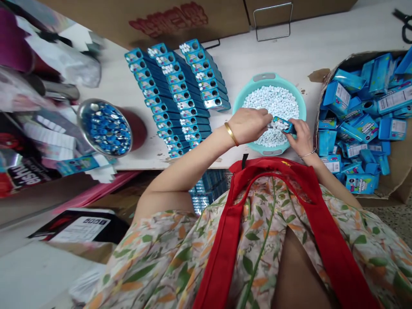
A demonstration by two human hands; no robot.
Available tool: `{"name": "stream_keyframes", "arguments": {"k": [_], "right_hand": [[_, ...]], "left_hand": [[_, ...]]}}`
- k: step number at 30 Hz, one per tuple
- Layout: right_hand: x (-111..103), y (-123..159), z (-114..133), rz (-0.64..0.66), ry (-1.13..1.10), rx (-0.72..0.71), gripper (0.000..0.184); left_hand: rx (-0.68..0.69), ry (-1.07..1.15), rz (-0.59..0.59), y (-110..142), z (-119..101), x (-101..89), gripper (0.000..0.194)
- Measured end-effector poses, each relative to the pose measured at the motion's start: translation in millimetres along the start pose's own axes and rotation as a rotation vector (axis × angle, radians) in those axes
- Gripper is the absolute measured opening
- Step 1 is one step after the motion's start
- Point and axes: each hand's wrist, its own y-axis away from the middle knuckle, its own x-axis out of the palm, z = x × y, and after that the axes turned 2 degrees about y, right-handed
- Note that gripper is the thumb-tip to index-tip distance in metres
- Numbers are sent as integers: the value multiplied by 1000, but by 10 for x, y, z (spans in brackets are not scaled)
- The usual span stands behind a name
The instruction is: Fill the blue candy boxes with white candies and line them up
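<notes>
My right hand grips a small blue box over a turquoise basin. White candies show at the box's near opening. My left hand, with a gold bracelet at the wrist, is beside the box, its fingers pinched together at the box's left side. What those fingers hold, if anything, is hidden. Many small white candies fill the basin below both hands.
Blue boxes stand in three rows left of the basin, some with white candies at their openings. A carton of blue boxes is on the right. A pot of blue and silver pieces stands left. Scissors lie far right.
</notes>
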Motion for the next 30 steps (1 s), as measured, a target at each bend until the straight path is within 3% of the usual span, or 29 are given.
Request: {"name": "stream_keyframes", "arguments": {"k": [3, 6, 10, 13, 15, 17, 22, 26, 30], "right_hand": [[31, 22, -25, 21, 0, -2, 49], [24, 36, -41, 5, -9, 30, 52], [-36, 53, -67, -46, -49, 104, 58], [-98, 70, -94, -87, -98, 150, 63], [-133, 83, -110, -100, -123, 168, 62], [-159, 97, -120, -104, -137, 181, 61], [-194, 132, -127, -169, -172, 209, 60], [-226, 147, -141, -210, -193, 250, 60], [-228, 140, -161, -213, -198, 253, 60]], "left_hand": [[-36, -37, -16, -4, -238, -70, 30], [-51, 10, -87, -12, -183, 31, 34], [-218, 89, -232, -117, 440, 412, 26], [-414, 71, -218, -312, 939, 789, 32], [-457, 94, -185, -489, 1083, 1048, 35], [-410, 165, -158, -675, 1037, 1298, 34], [-280, 290, -10, -923, 545, 1780, 42], [-264, 425, -2, -764, 463, 1847, 42], [-195, 483, -103, -379, 704, 1556, 39]]}}
